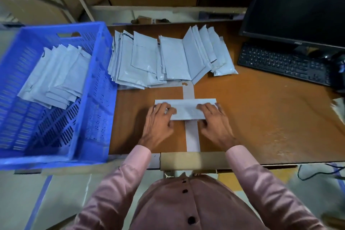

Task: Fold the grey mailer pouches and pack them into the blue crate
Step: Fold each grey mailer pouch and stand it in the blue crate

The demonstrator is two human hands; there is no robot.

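Two hands, left (pixel 161 117) and right (pixel 214 120), fingers spread flat on the folded grey pouch (pixel 186 109).

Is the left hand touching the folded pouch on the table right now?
Touching. The head view shows the left hand with its fingers laid on the left end of the folded pouch.

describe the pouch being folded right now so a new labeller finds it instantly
Start at the blue crate on the left, then move right along the brown table. The folded pouch lies alone under both hands, crossways over a white tape strip, apart from the fanned pile behind.
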